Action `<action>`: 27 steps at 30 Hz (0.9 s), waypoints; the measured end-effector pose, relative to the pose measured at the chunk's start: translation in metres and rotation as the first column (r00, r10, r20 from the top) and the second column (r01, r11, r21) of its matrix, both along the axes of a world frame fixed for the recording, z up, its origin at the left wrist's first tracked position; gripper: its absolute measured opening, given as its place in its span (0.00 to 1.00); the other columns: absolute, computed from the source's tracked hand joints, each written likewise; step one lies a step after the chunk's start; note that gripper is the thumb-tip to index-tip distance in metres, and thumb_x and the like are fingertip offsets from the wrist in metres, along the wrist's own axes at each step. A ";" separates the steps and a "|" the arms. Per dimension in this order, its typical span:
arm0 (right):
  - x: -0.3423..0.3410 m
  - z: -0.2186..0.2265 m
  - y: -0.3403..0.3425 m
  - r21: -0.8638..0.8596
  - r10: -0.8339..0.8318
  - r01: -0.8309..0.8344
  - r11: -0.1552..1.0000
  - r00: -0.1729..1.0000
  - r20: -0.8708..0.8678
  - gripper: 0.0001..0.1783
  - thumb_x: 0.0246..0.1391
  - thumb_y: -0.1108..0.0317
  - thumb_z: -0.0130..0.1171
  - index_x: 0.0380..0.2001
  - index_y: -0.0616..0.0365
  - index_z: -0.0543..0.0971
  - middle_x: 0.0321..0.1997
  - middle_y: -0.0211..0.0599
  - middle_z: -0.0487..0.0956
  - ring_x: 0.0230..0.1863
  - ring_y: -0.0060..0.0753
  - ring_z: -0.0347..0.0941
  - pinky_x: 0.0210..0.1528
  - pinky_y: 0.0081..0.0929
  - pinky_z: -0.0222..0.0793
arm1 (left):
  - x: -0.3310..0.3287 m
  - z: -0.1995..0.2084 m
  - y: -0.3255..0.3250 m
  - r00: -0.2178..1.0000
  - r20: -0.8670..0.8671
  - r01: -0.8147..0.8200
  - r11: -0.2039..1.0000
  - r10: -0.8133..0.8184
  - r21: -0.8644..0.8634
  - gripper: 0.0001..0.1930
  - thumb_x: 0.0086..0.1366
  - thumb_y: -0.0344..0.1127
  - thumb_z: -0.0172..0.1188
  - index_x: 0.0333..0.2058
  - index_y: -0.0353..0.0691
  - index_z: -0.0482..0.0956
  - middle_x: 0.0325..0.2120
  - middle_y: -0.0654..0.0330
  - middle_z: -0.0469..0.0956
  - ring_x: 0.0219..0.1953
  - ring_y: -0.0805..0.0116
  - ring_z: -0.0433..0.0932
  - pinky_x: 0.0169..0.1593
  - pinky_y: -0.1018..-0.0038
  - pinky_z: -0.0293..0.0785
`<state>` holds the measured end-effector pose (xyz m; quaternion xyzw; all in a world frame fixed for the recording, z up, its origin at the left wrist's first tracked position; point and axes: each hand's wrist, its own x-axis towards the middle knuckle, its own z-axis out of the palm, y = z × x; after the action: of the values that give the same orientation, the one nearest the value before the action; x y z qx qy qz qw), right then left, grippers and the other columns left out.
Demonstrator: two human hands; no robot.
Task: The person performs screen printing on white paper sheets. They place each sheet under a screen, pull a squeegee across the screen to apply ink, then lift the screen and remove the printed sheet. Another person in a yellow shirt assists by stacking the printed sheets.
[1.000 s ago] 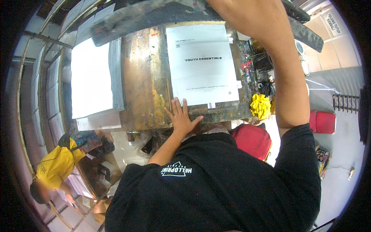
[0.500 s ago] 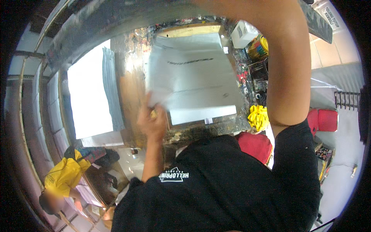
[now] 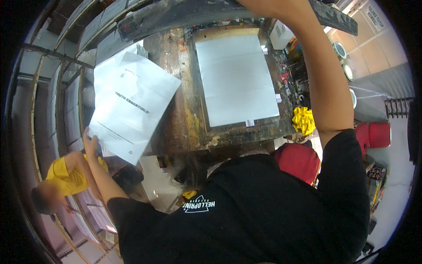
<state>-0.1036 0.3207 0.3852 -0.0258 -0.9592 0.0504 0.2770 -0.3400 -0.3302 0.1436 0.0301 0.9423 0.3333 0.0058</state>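
Observation:
My left hand pinches the lower left corner of a printed white paper sheet. The sheet hangs tilted over a stack of white paper at the left of the table, with its dark lettering face up. Toward the top edge, my right hand reaches to a long dark frame bar; the picture's edge cuts it off and its fingers do not show. Beneath the bar, a blank pale sheet lies flat on a wooden board, with small white tabs at its edges.
The paint-stained wooden table carries a crumpled yellow cloth and a white box at its right side. Red chairs stand close by. A person in a yellow shirt is at the lower left, beside paper-filled racks.
My left hand has carried the printed sheet from the board leftward to the stack. The blank sheet on the board now shows fully. The dark bar appears higher in the picture.

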 end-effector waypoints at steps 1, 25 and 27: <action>0.003 -0.001 -0.006 -0.040 0.017 -0.013 0.999 0.996 0.083 0.32 0.60 0.44 0.47 0.28 0.66 0.82 0.33 0.57 0.82 0.38 0.59 0.79 0.46 0.50 0.71 | 0.008 -0.010 -0.015 0.976 -0.188 -0.154 0.952 0.105 -0.263 0.34 0.61 0.29 0.61 0.66 0.28 0.64 0.53 0.46 0.76 0.48 0.60 0.77 0.50 0.66 0.74; 0.004 -0.025 -0.002 0.034 -0.034 0.040 0.999 0.986 -0.164 0.32 0.56 0.46 0.50 0.18 0.69 0.79 0.20 0.58 0.78 0.27 0.59 0.78 0.39 0.49 0.76 | 0.360 -0.187 0.454 -0.006 0.240 0.939 -0.087 -0.971 -0.331 0.68 0.50 0.83 0.55 0.67 0.17 0.56 0.70 0.27 0.51 0.73 0.31 0.49 0.75 0.48 0.44; 0.001 -0.031 0.016 0.057 0.026 -0.013 0.998 0.972 -0.235 0.34 0.57 0.43 0.50 0.18 0.69 0.79 0.21 0.57 0.79 0.27 0.59 0.78 0.39 0.49 0.75 | 0.360 -0.185 0.470 -0.077 0.259 0.912 -0.173 -0.963 -0.373 0.67 0.50 0.82 0.57 0.64 0.16 0.61 0.65 0.22 0.56 0.69 0.25 0.56 0.73 0.44 0.50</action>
<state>-0.1027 0.3368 0.3544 -0.0026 -0.9207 0.0296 0.3890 0.0204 0.1398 -0.0414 0.7262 0.6573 -0.0059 0.2011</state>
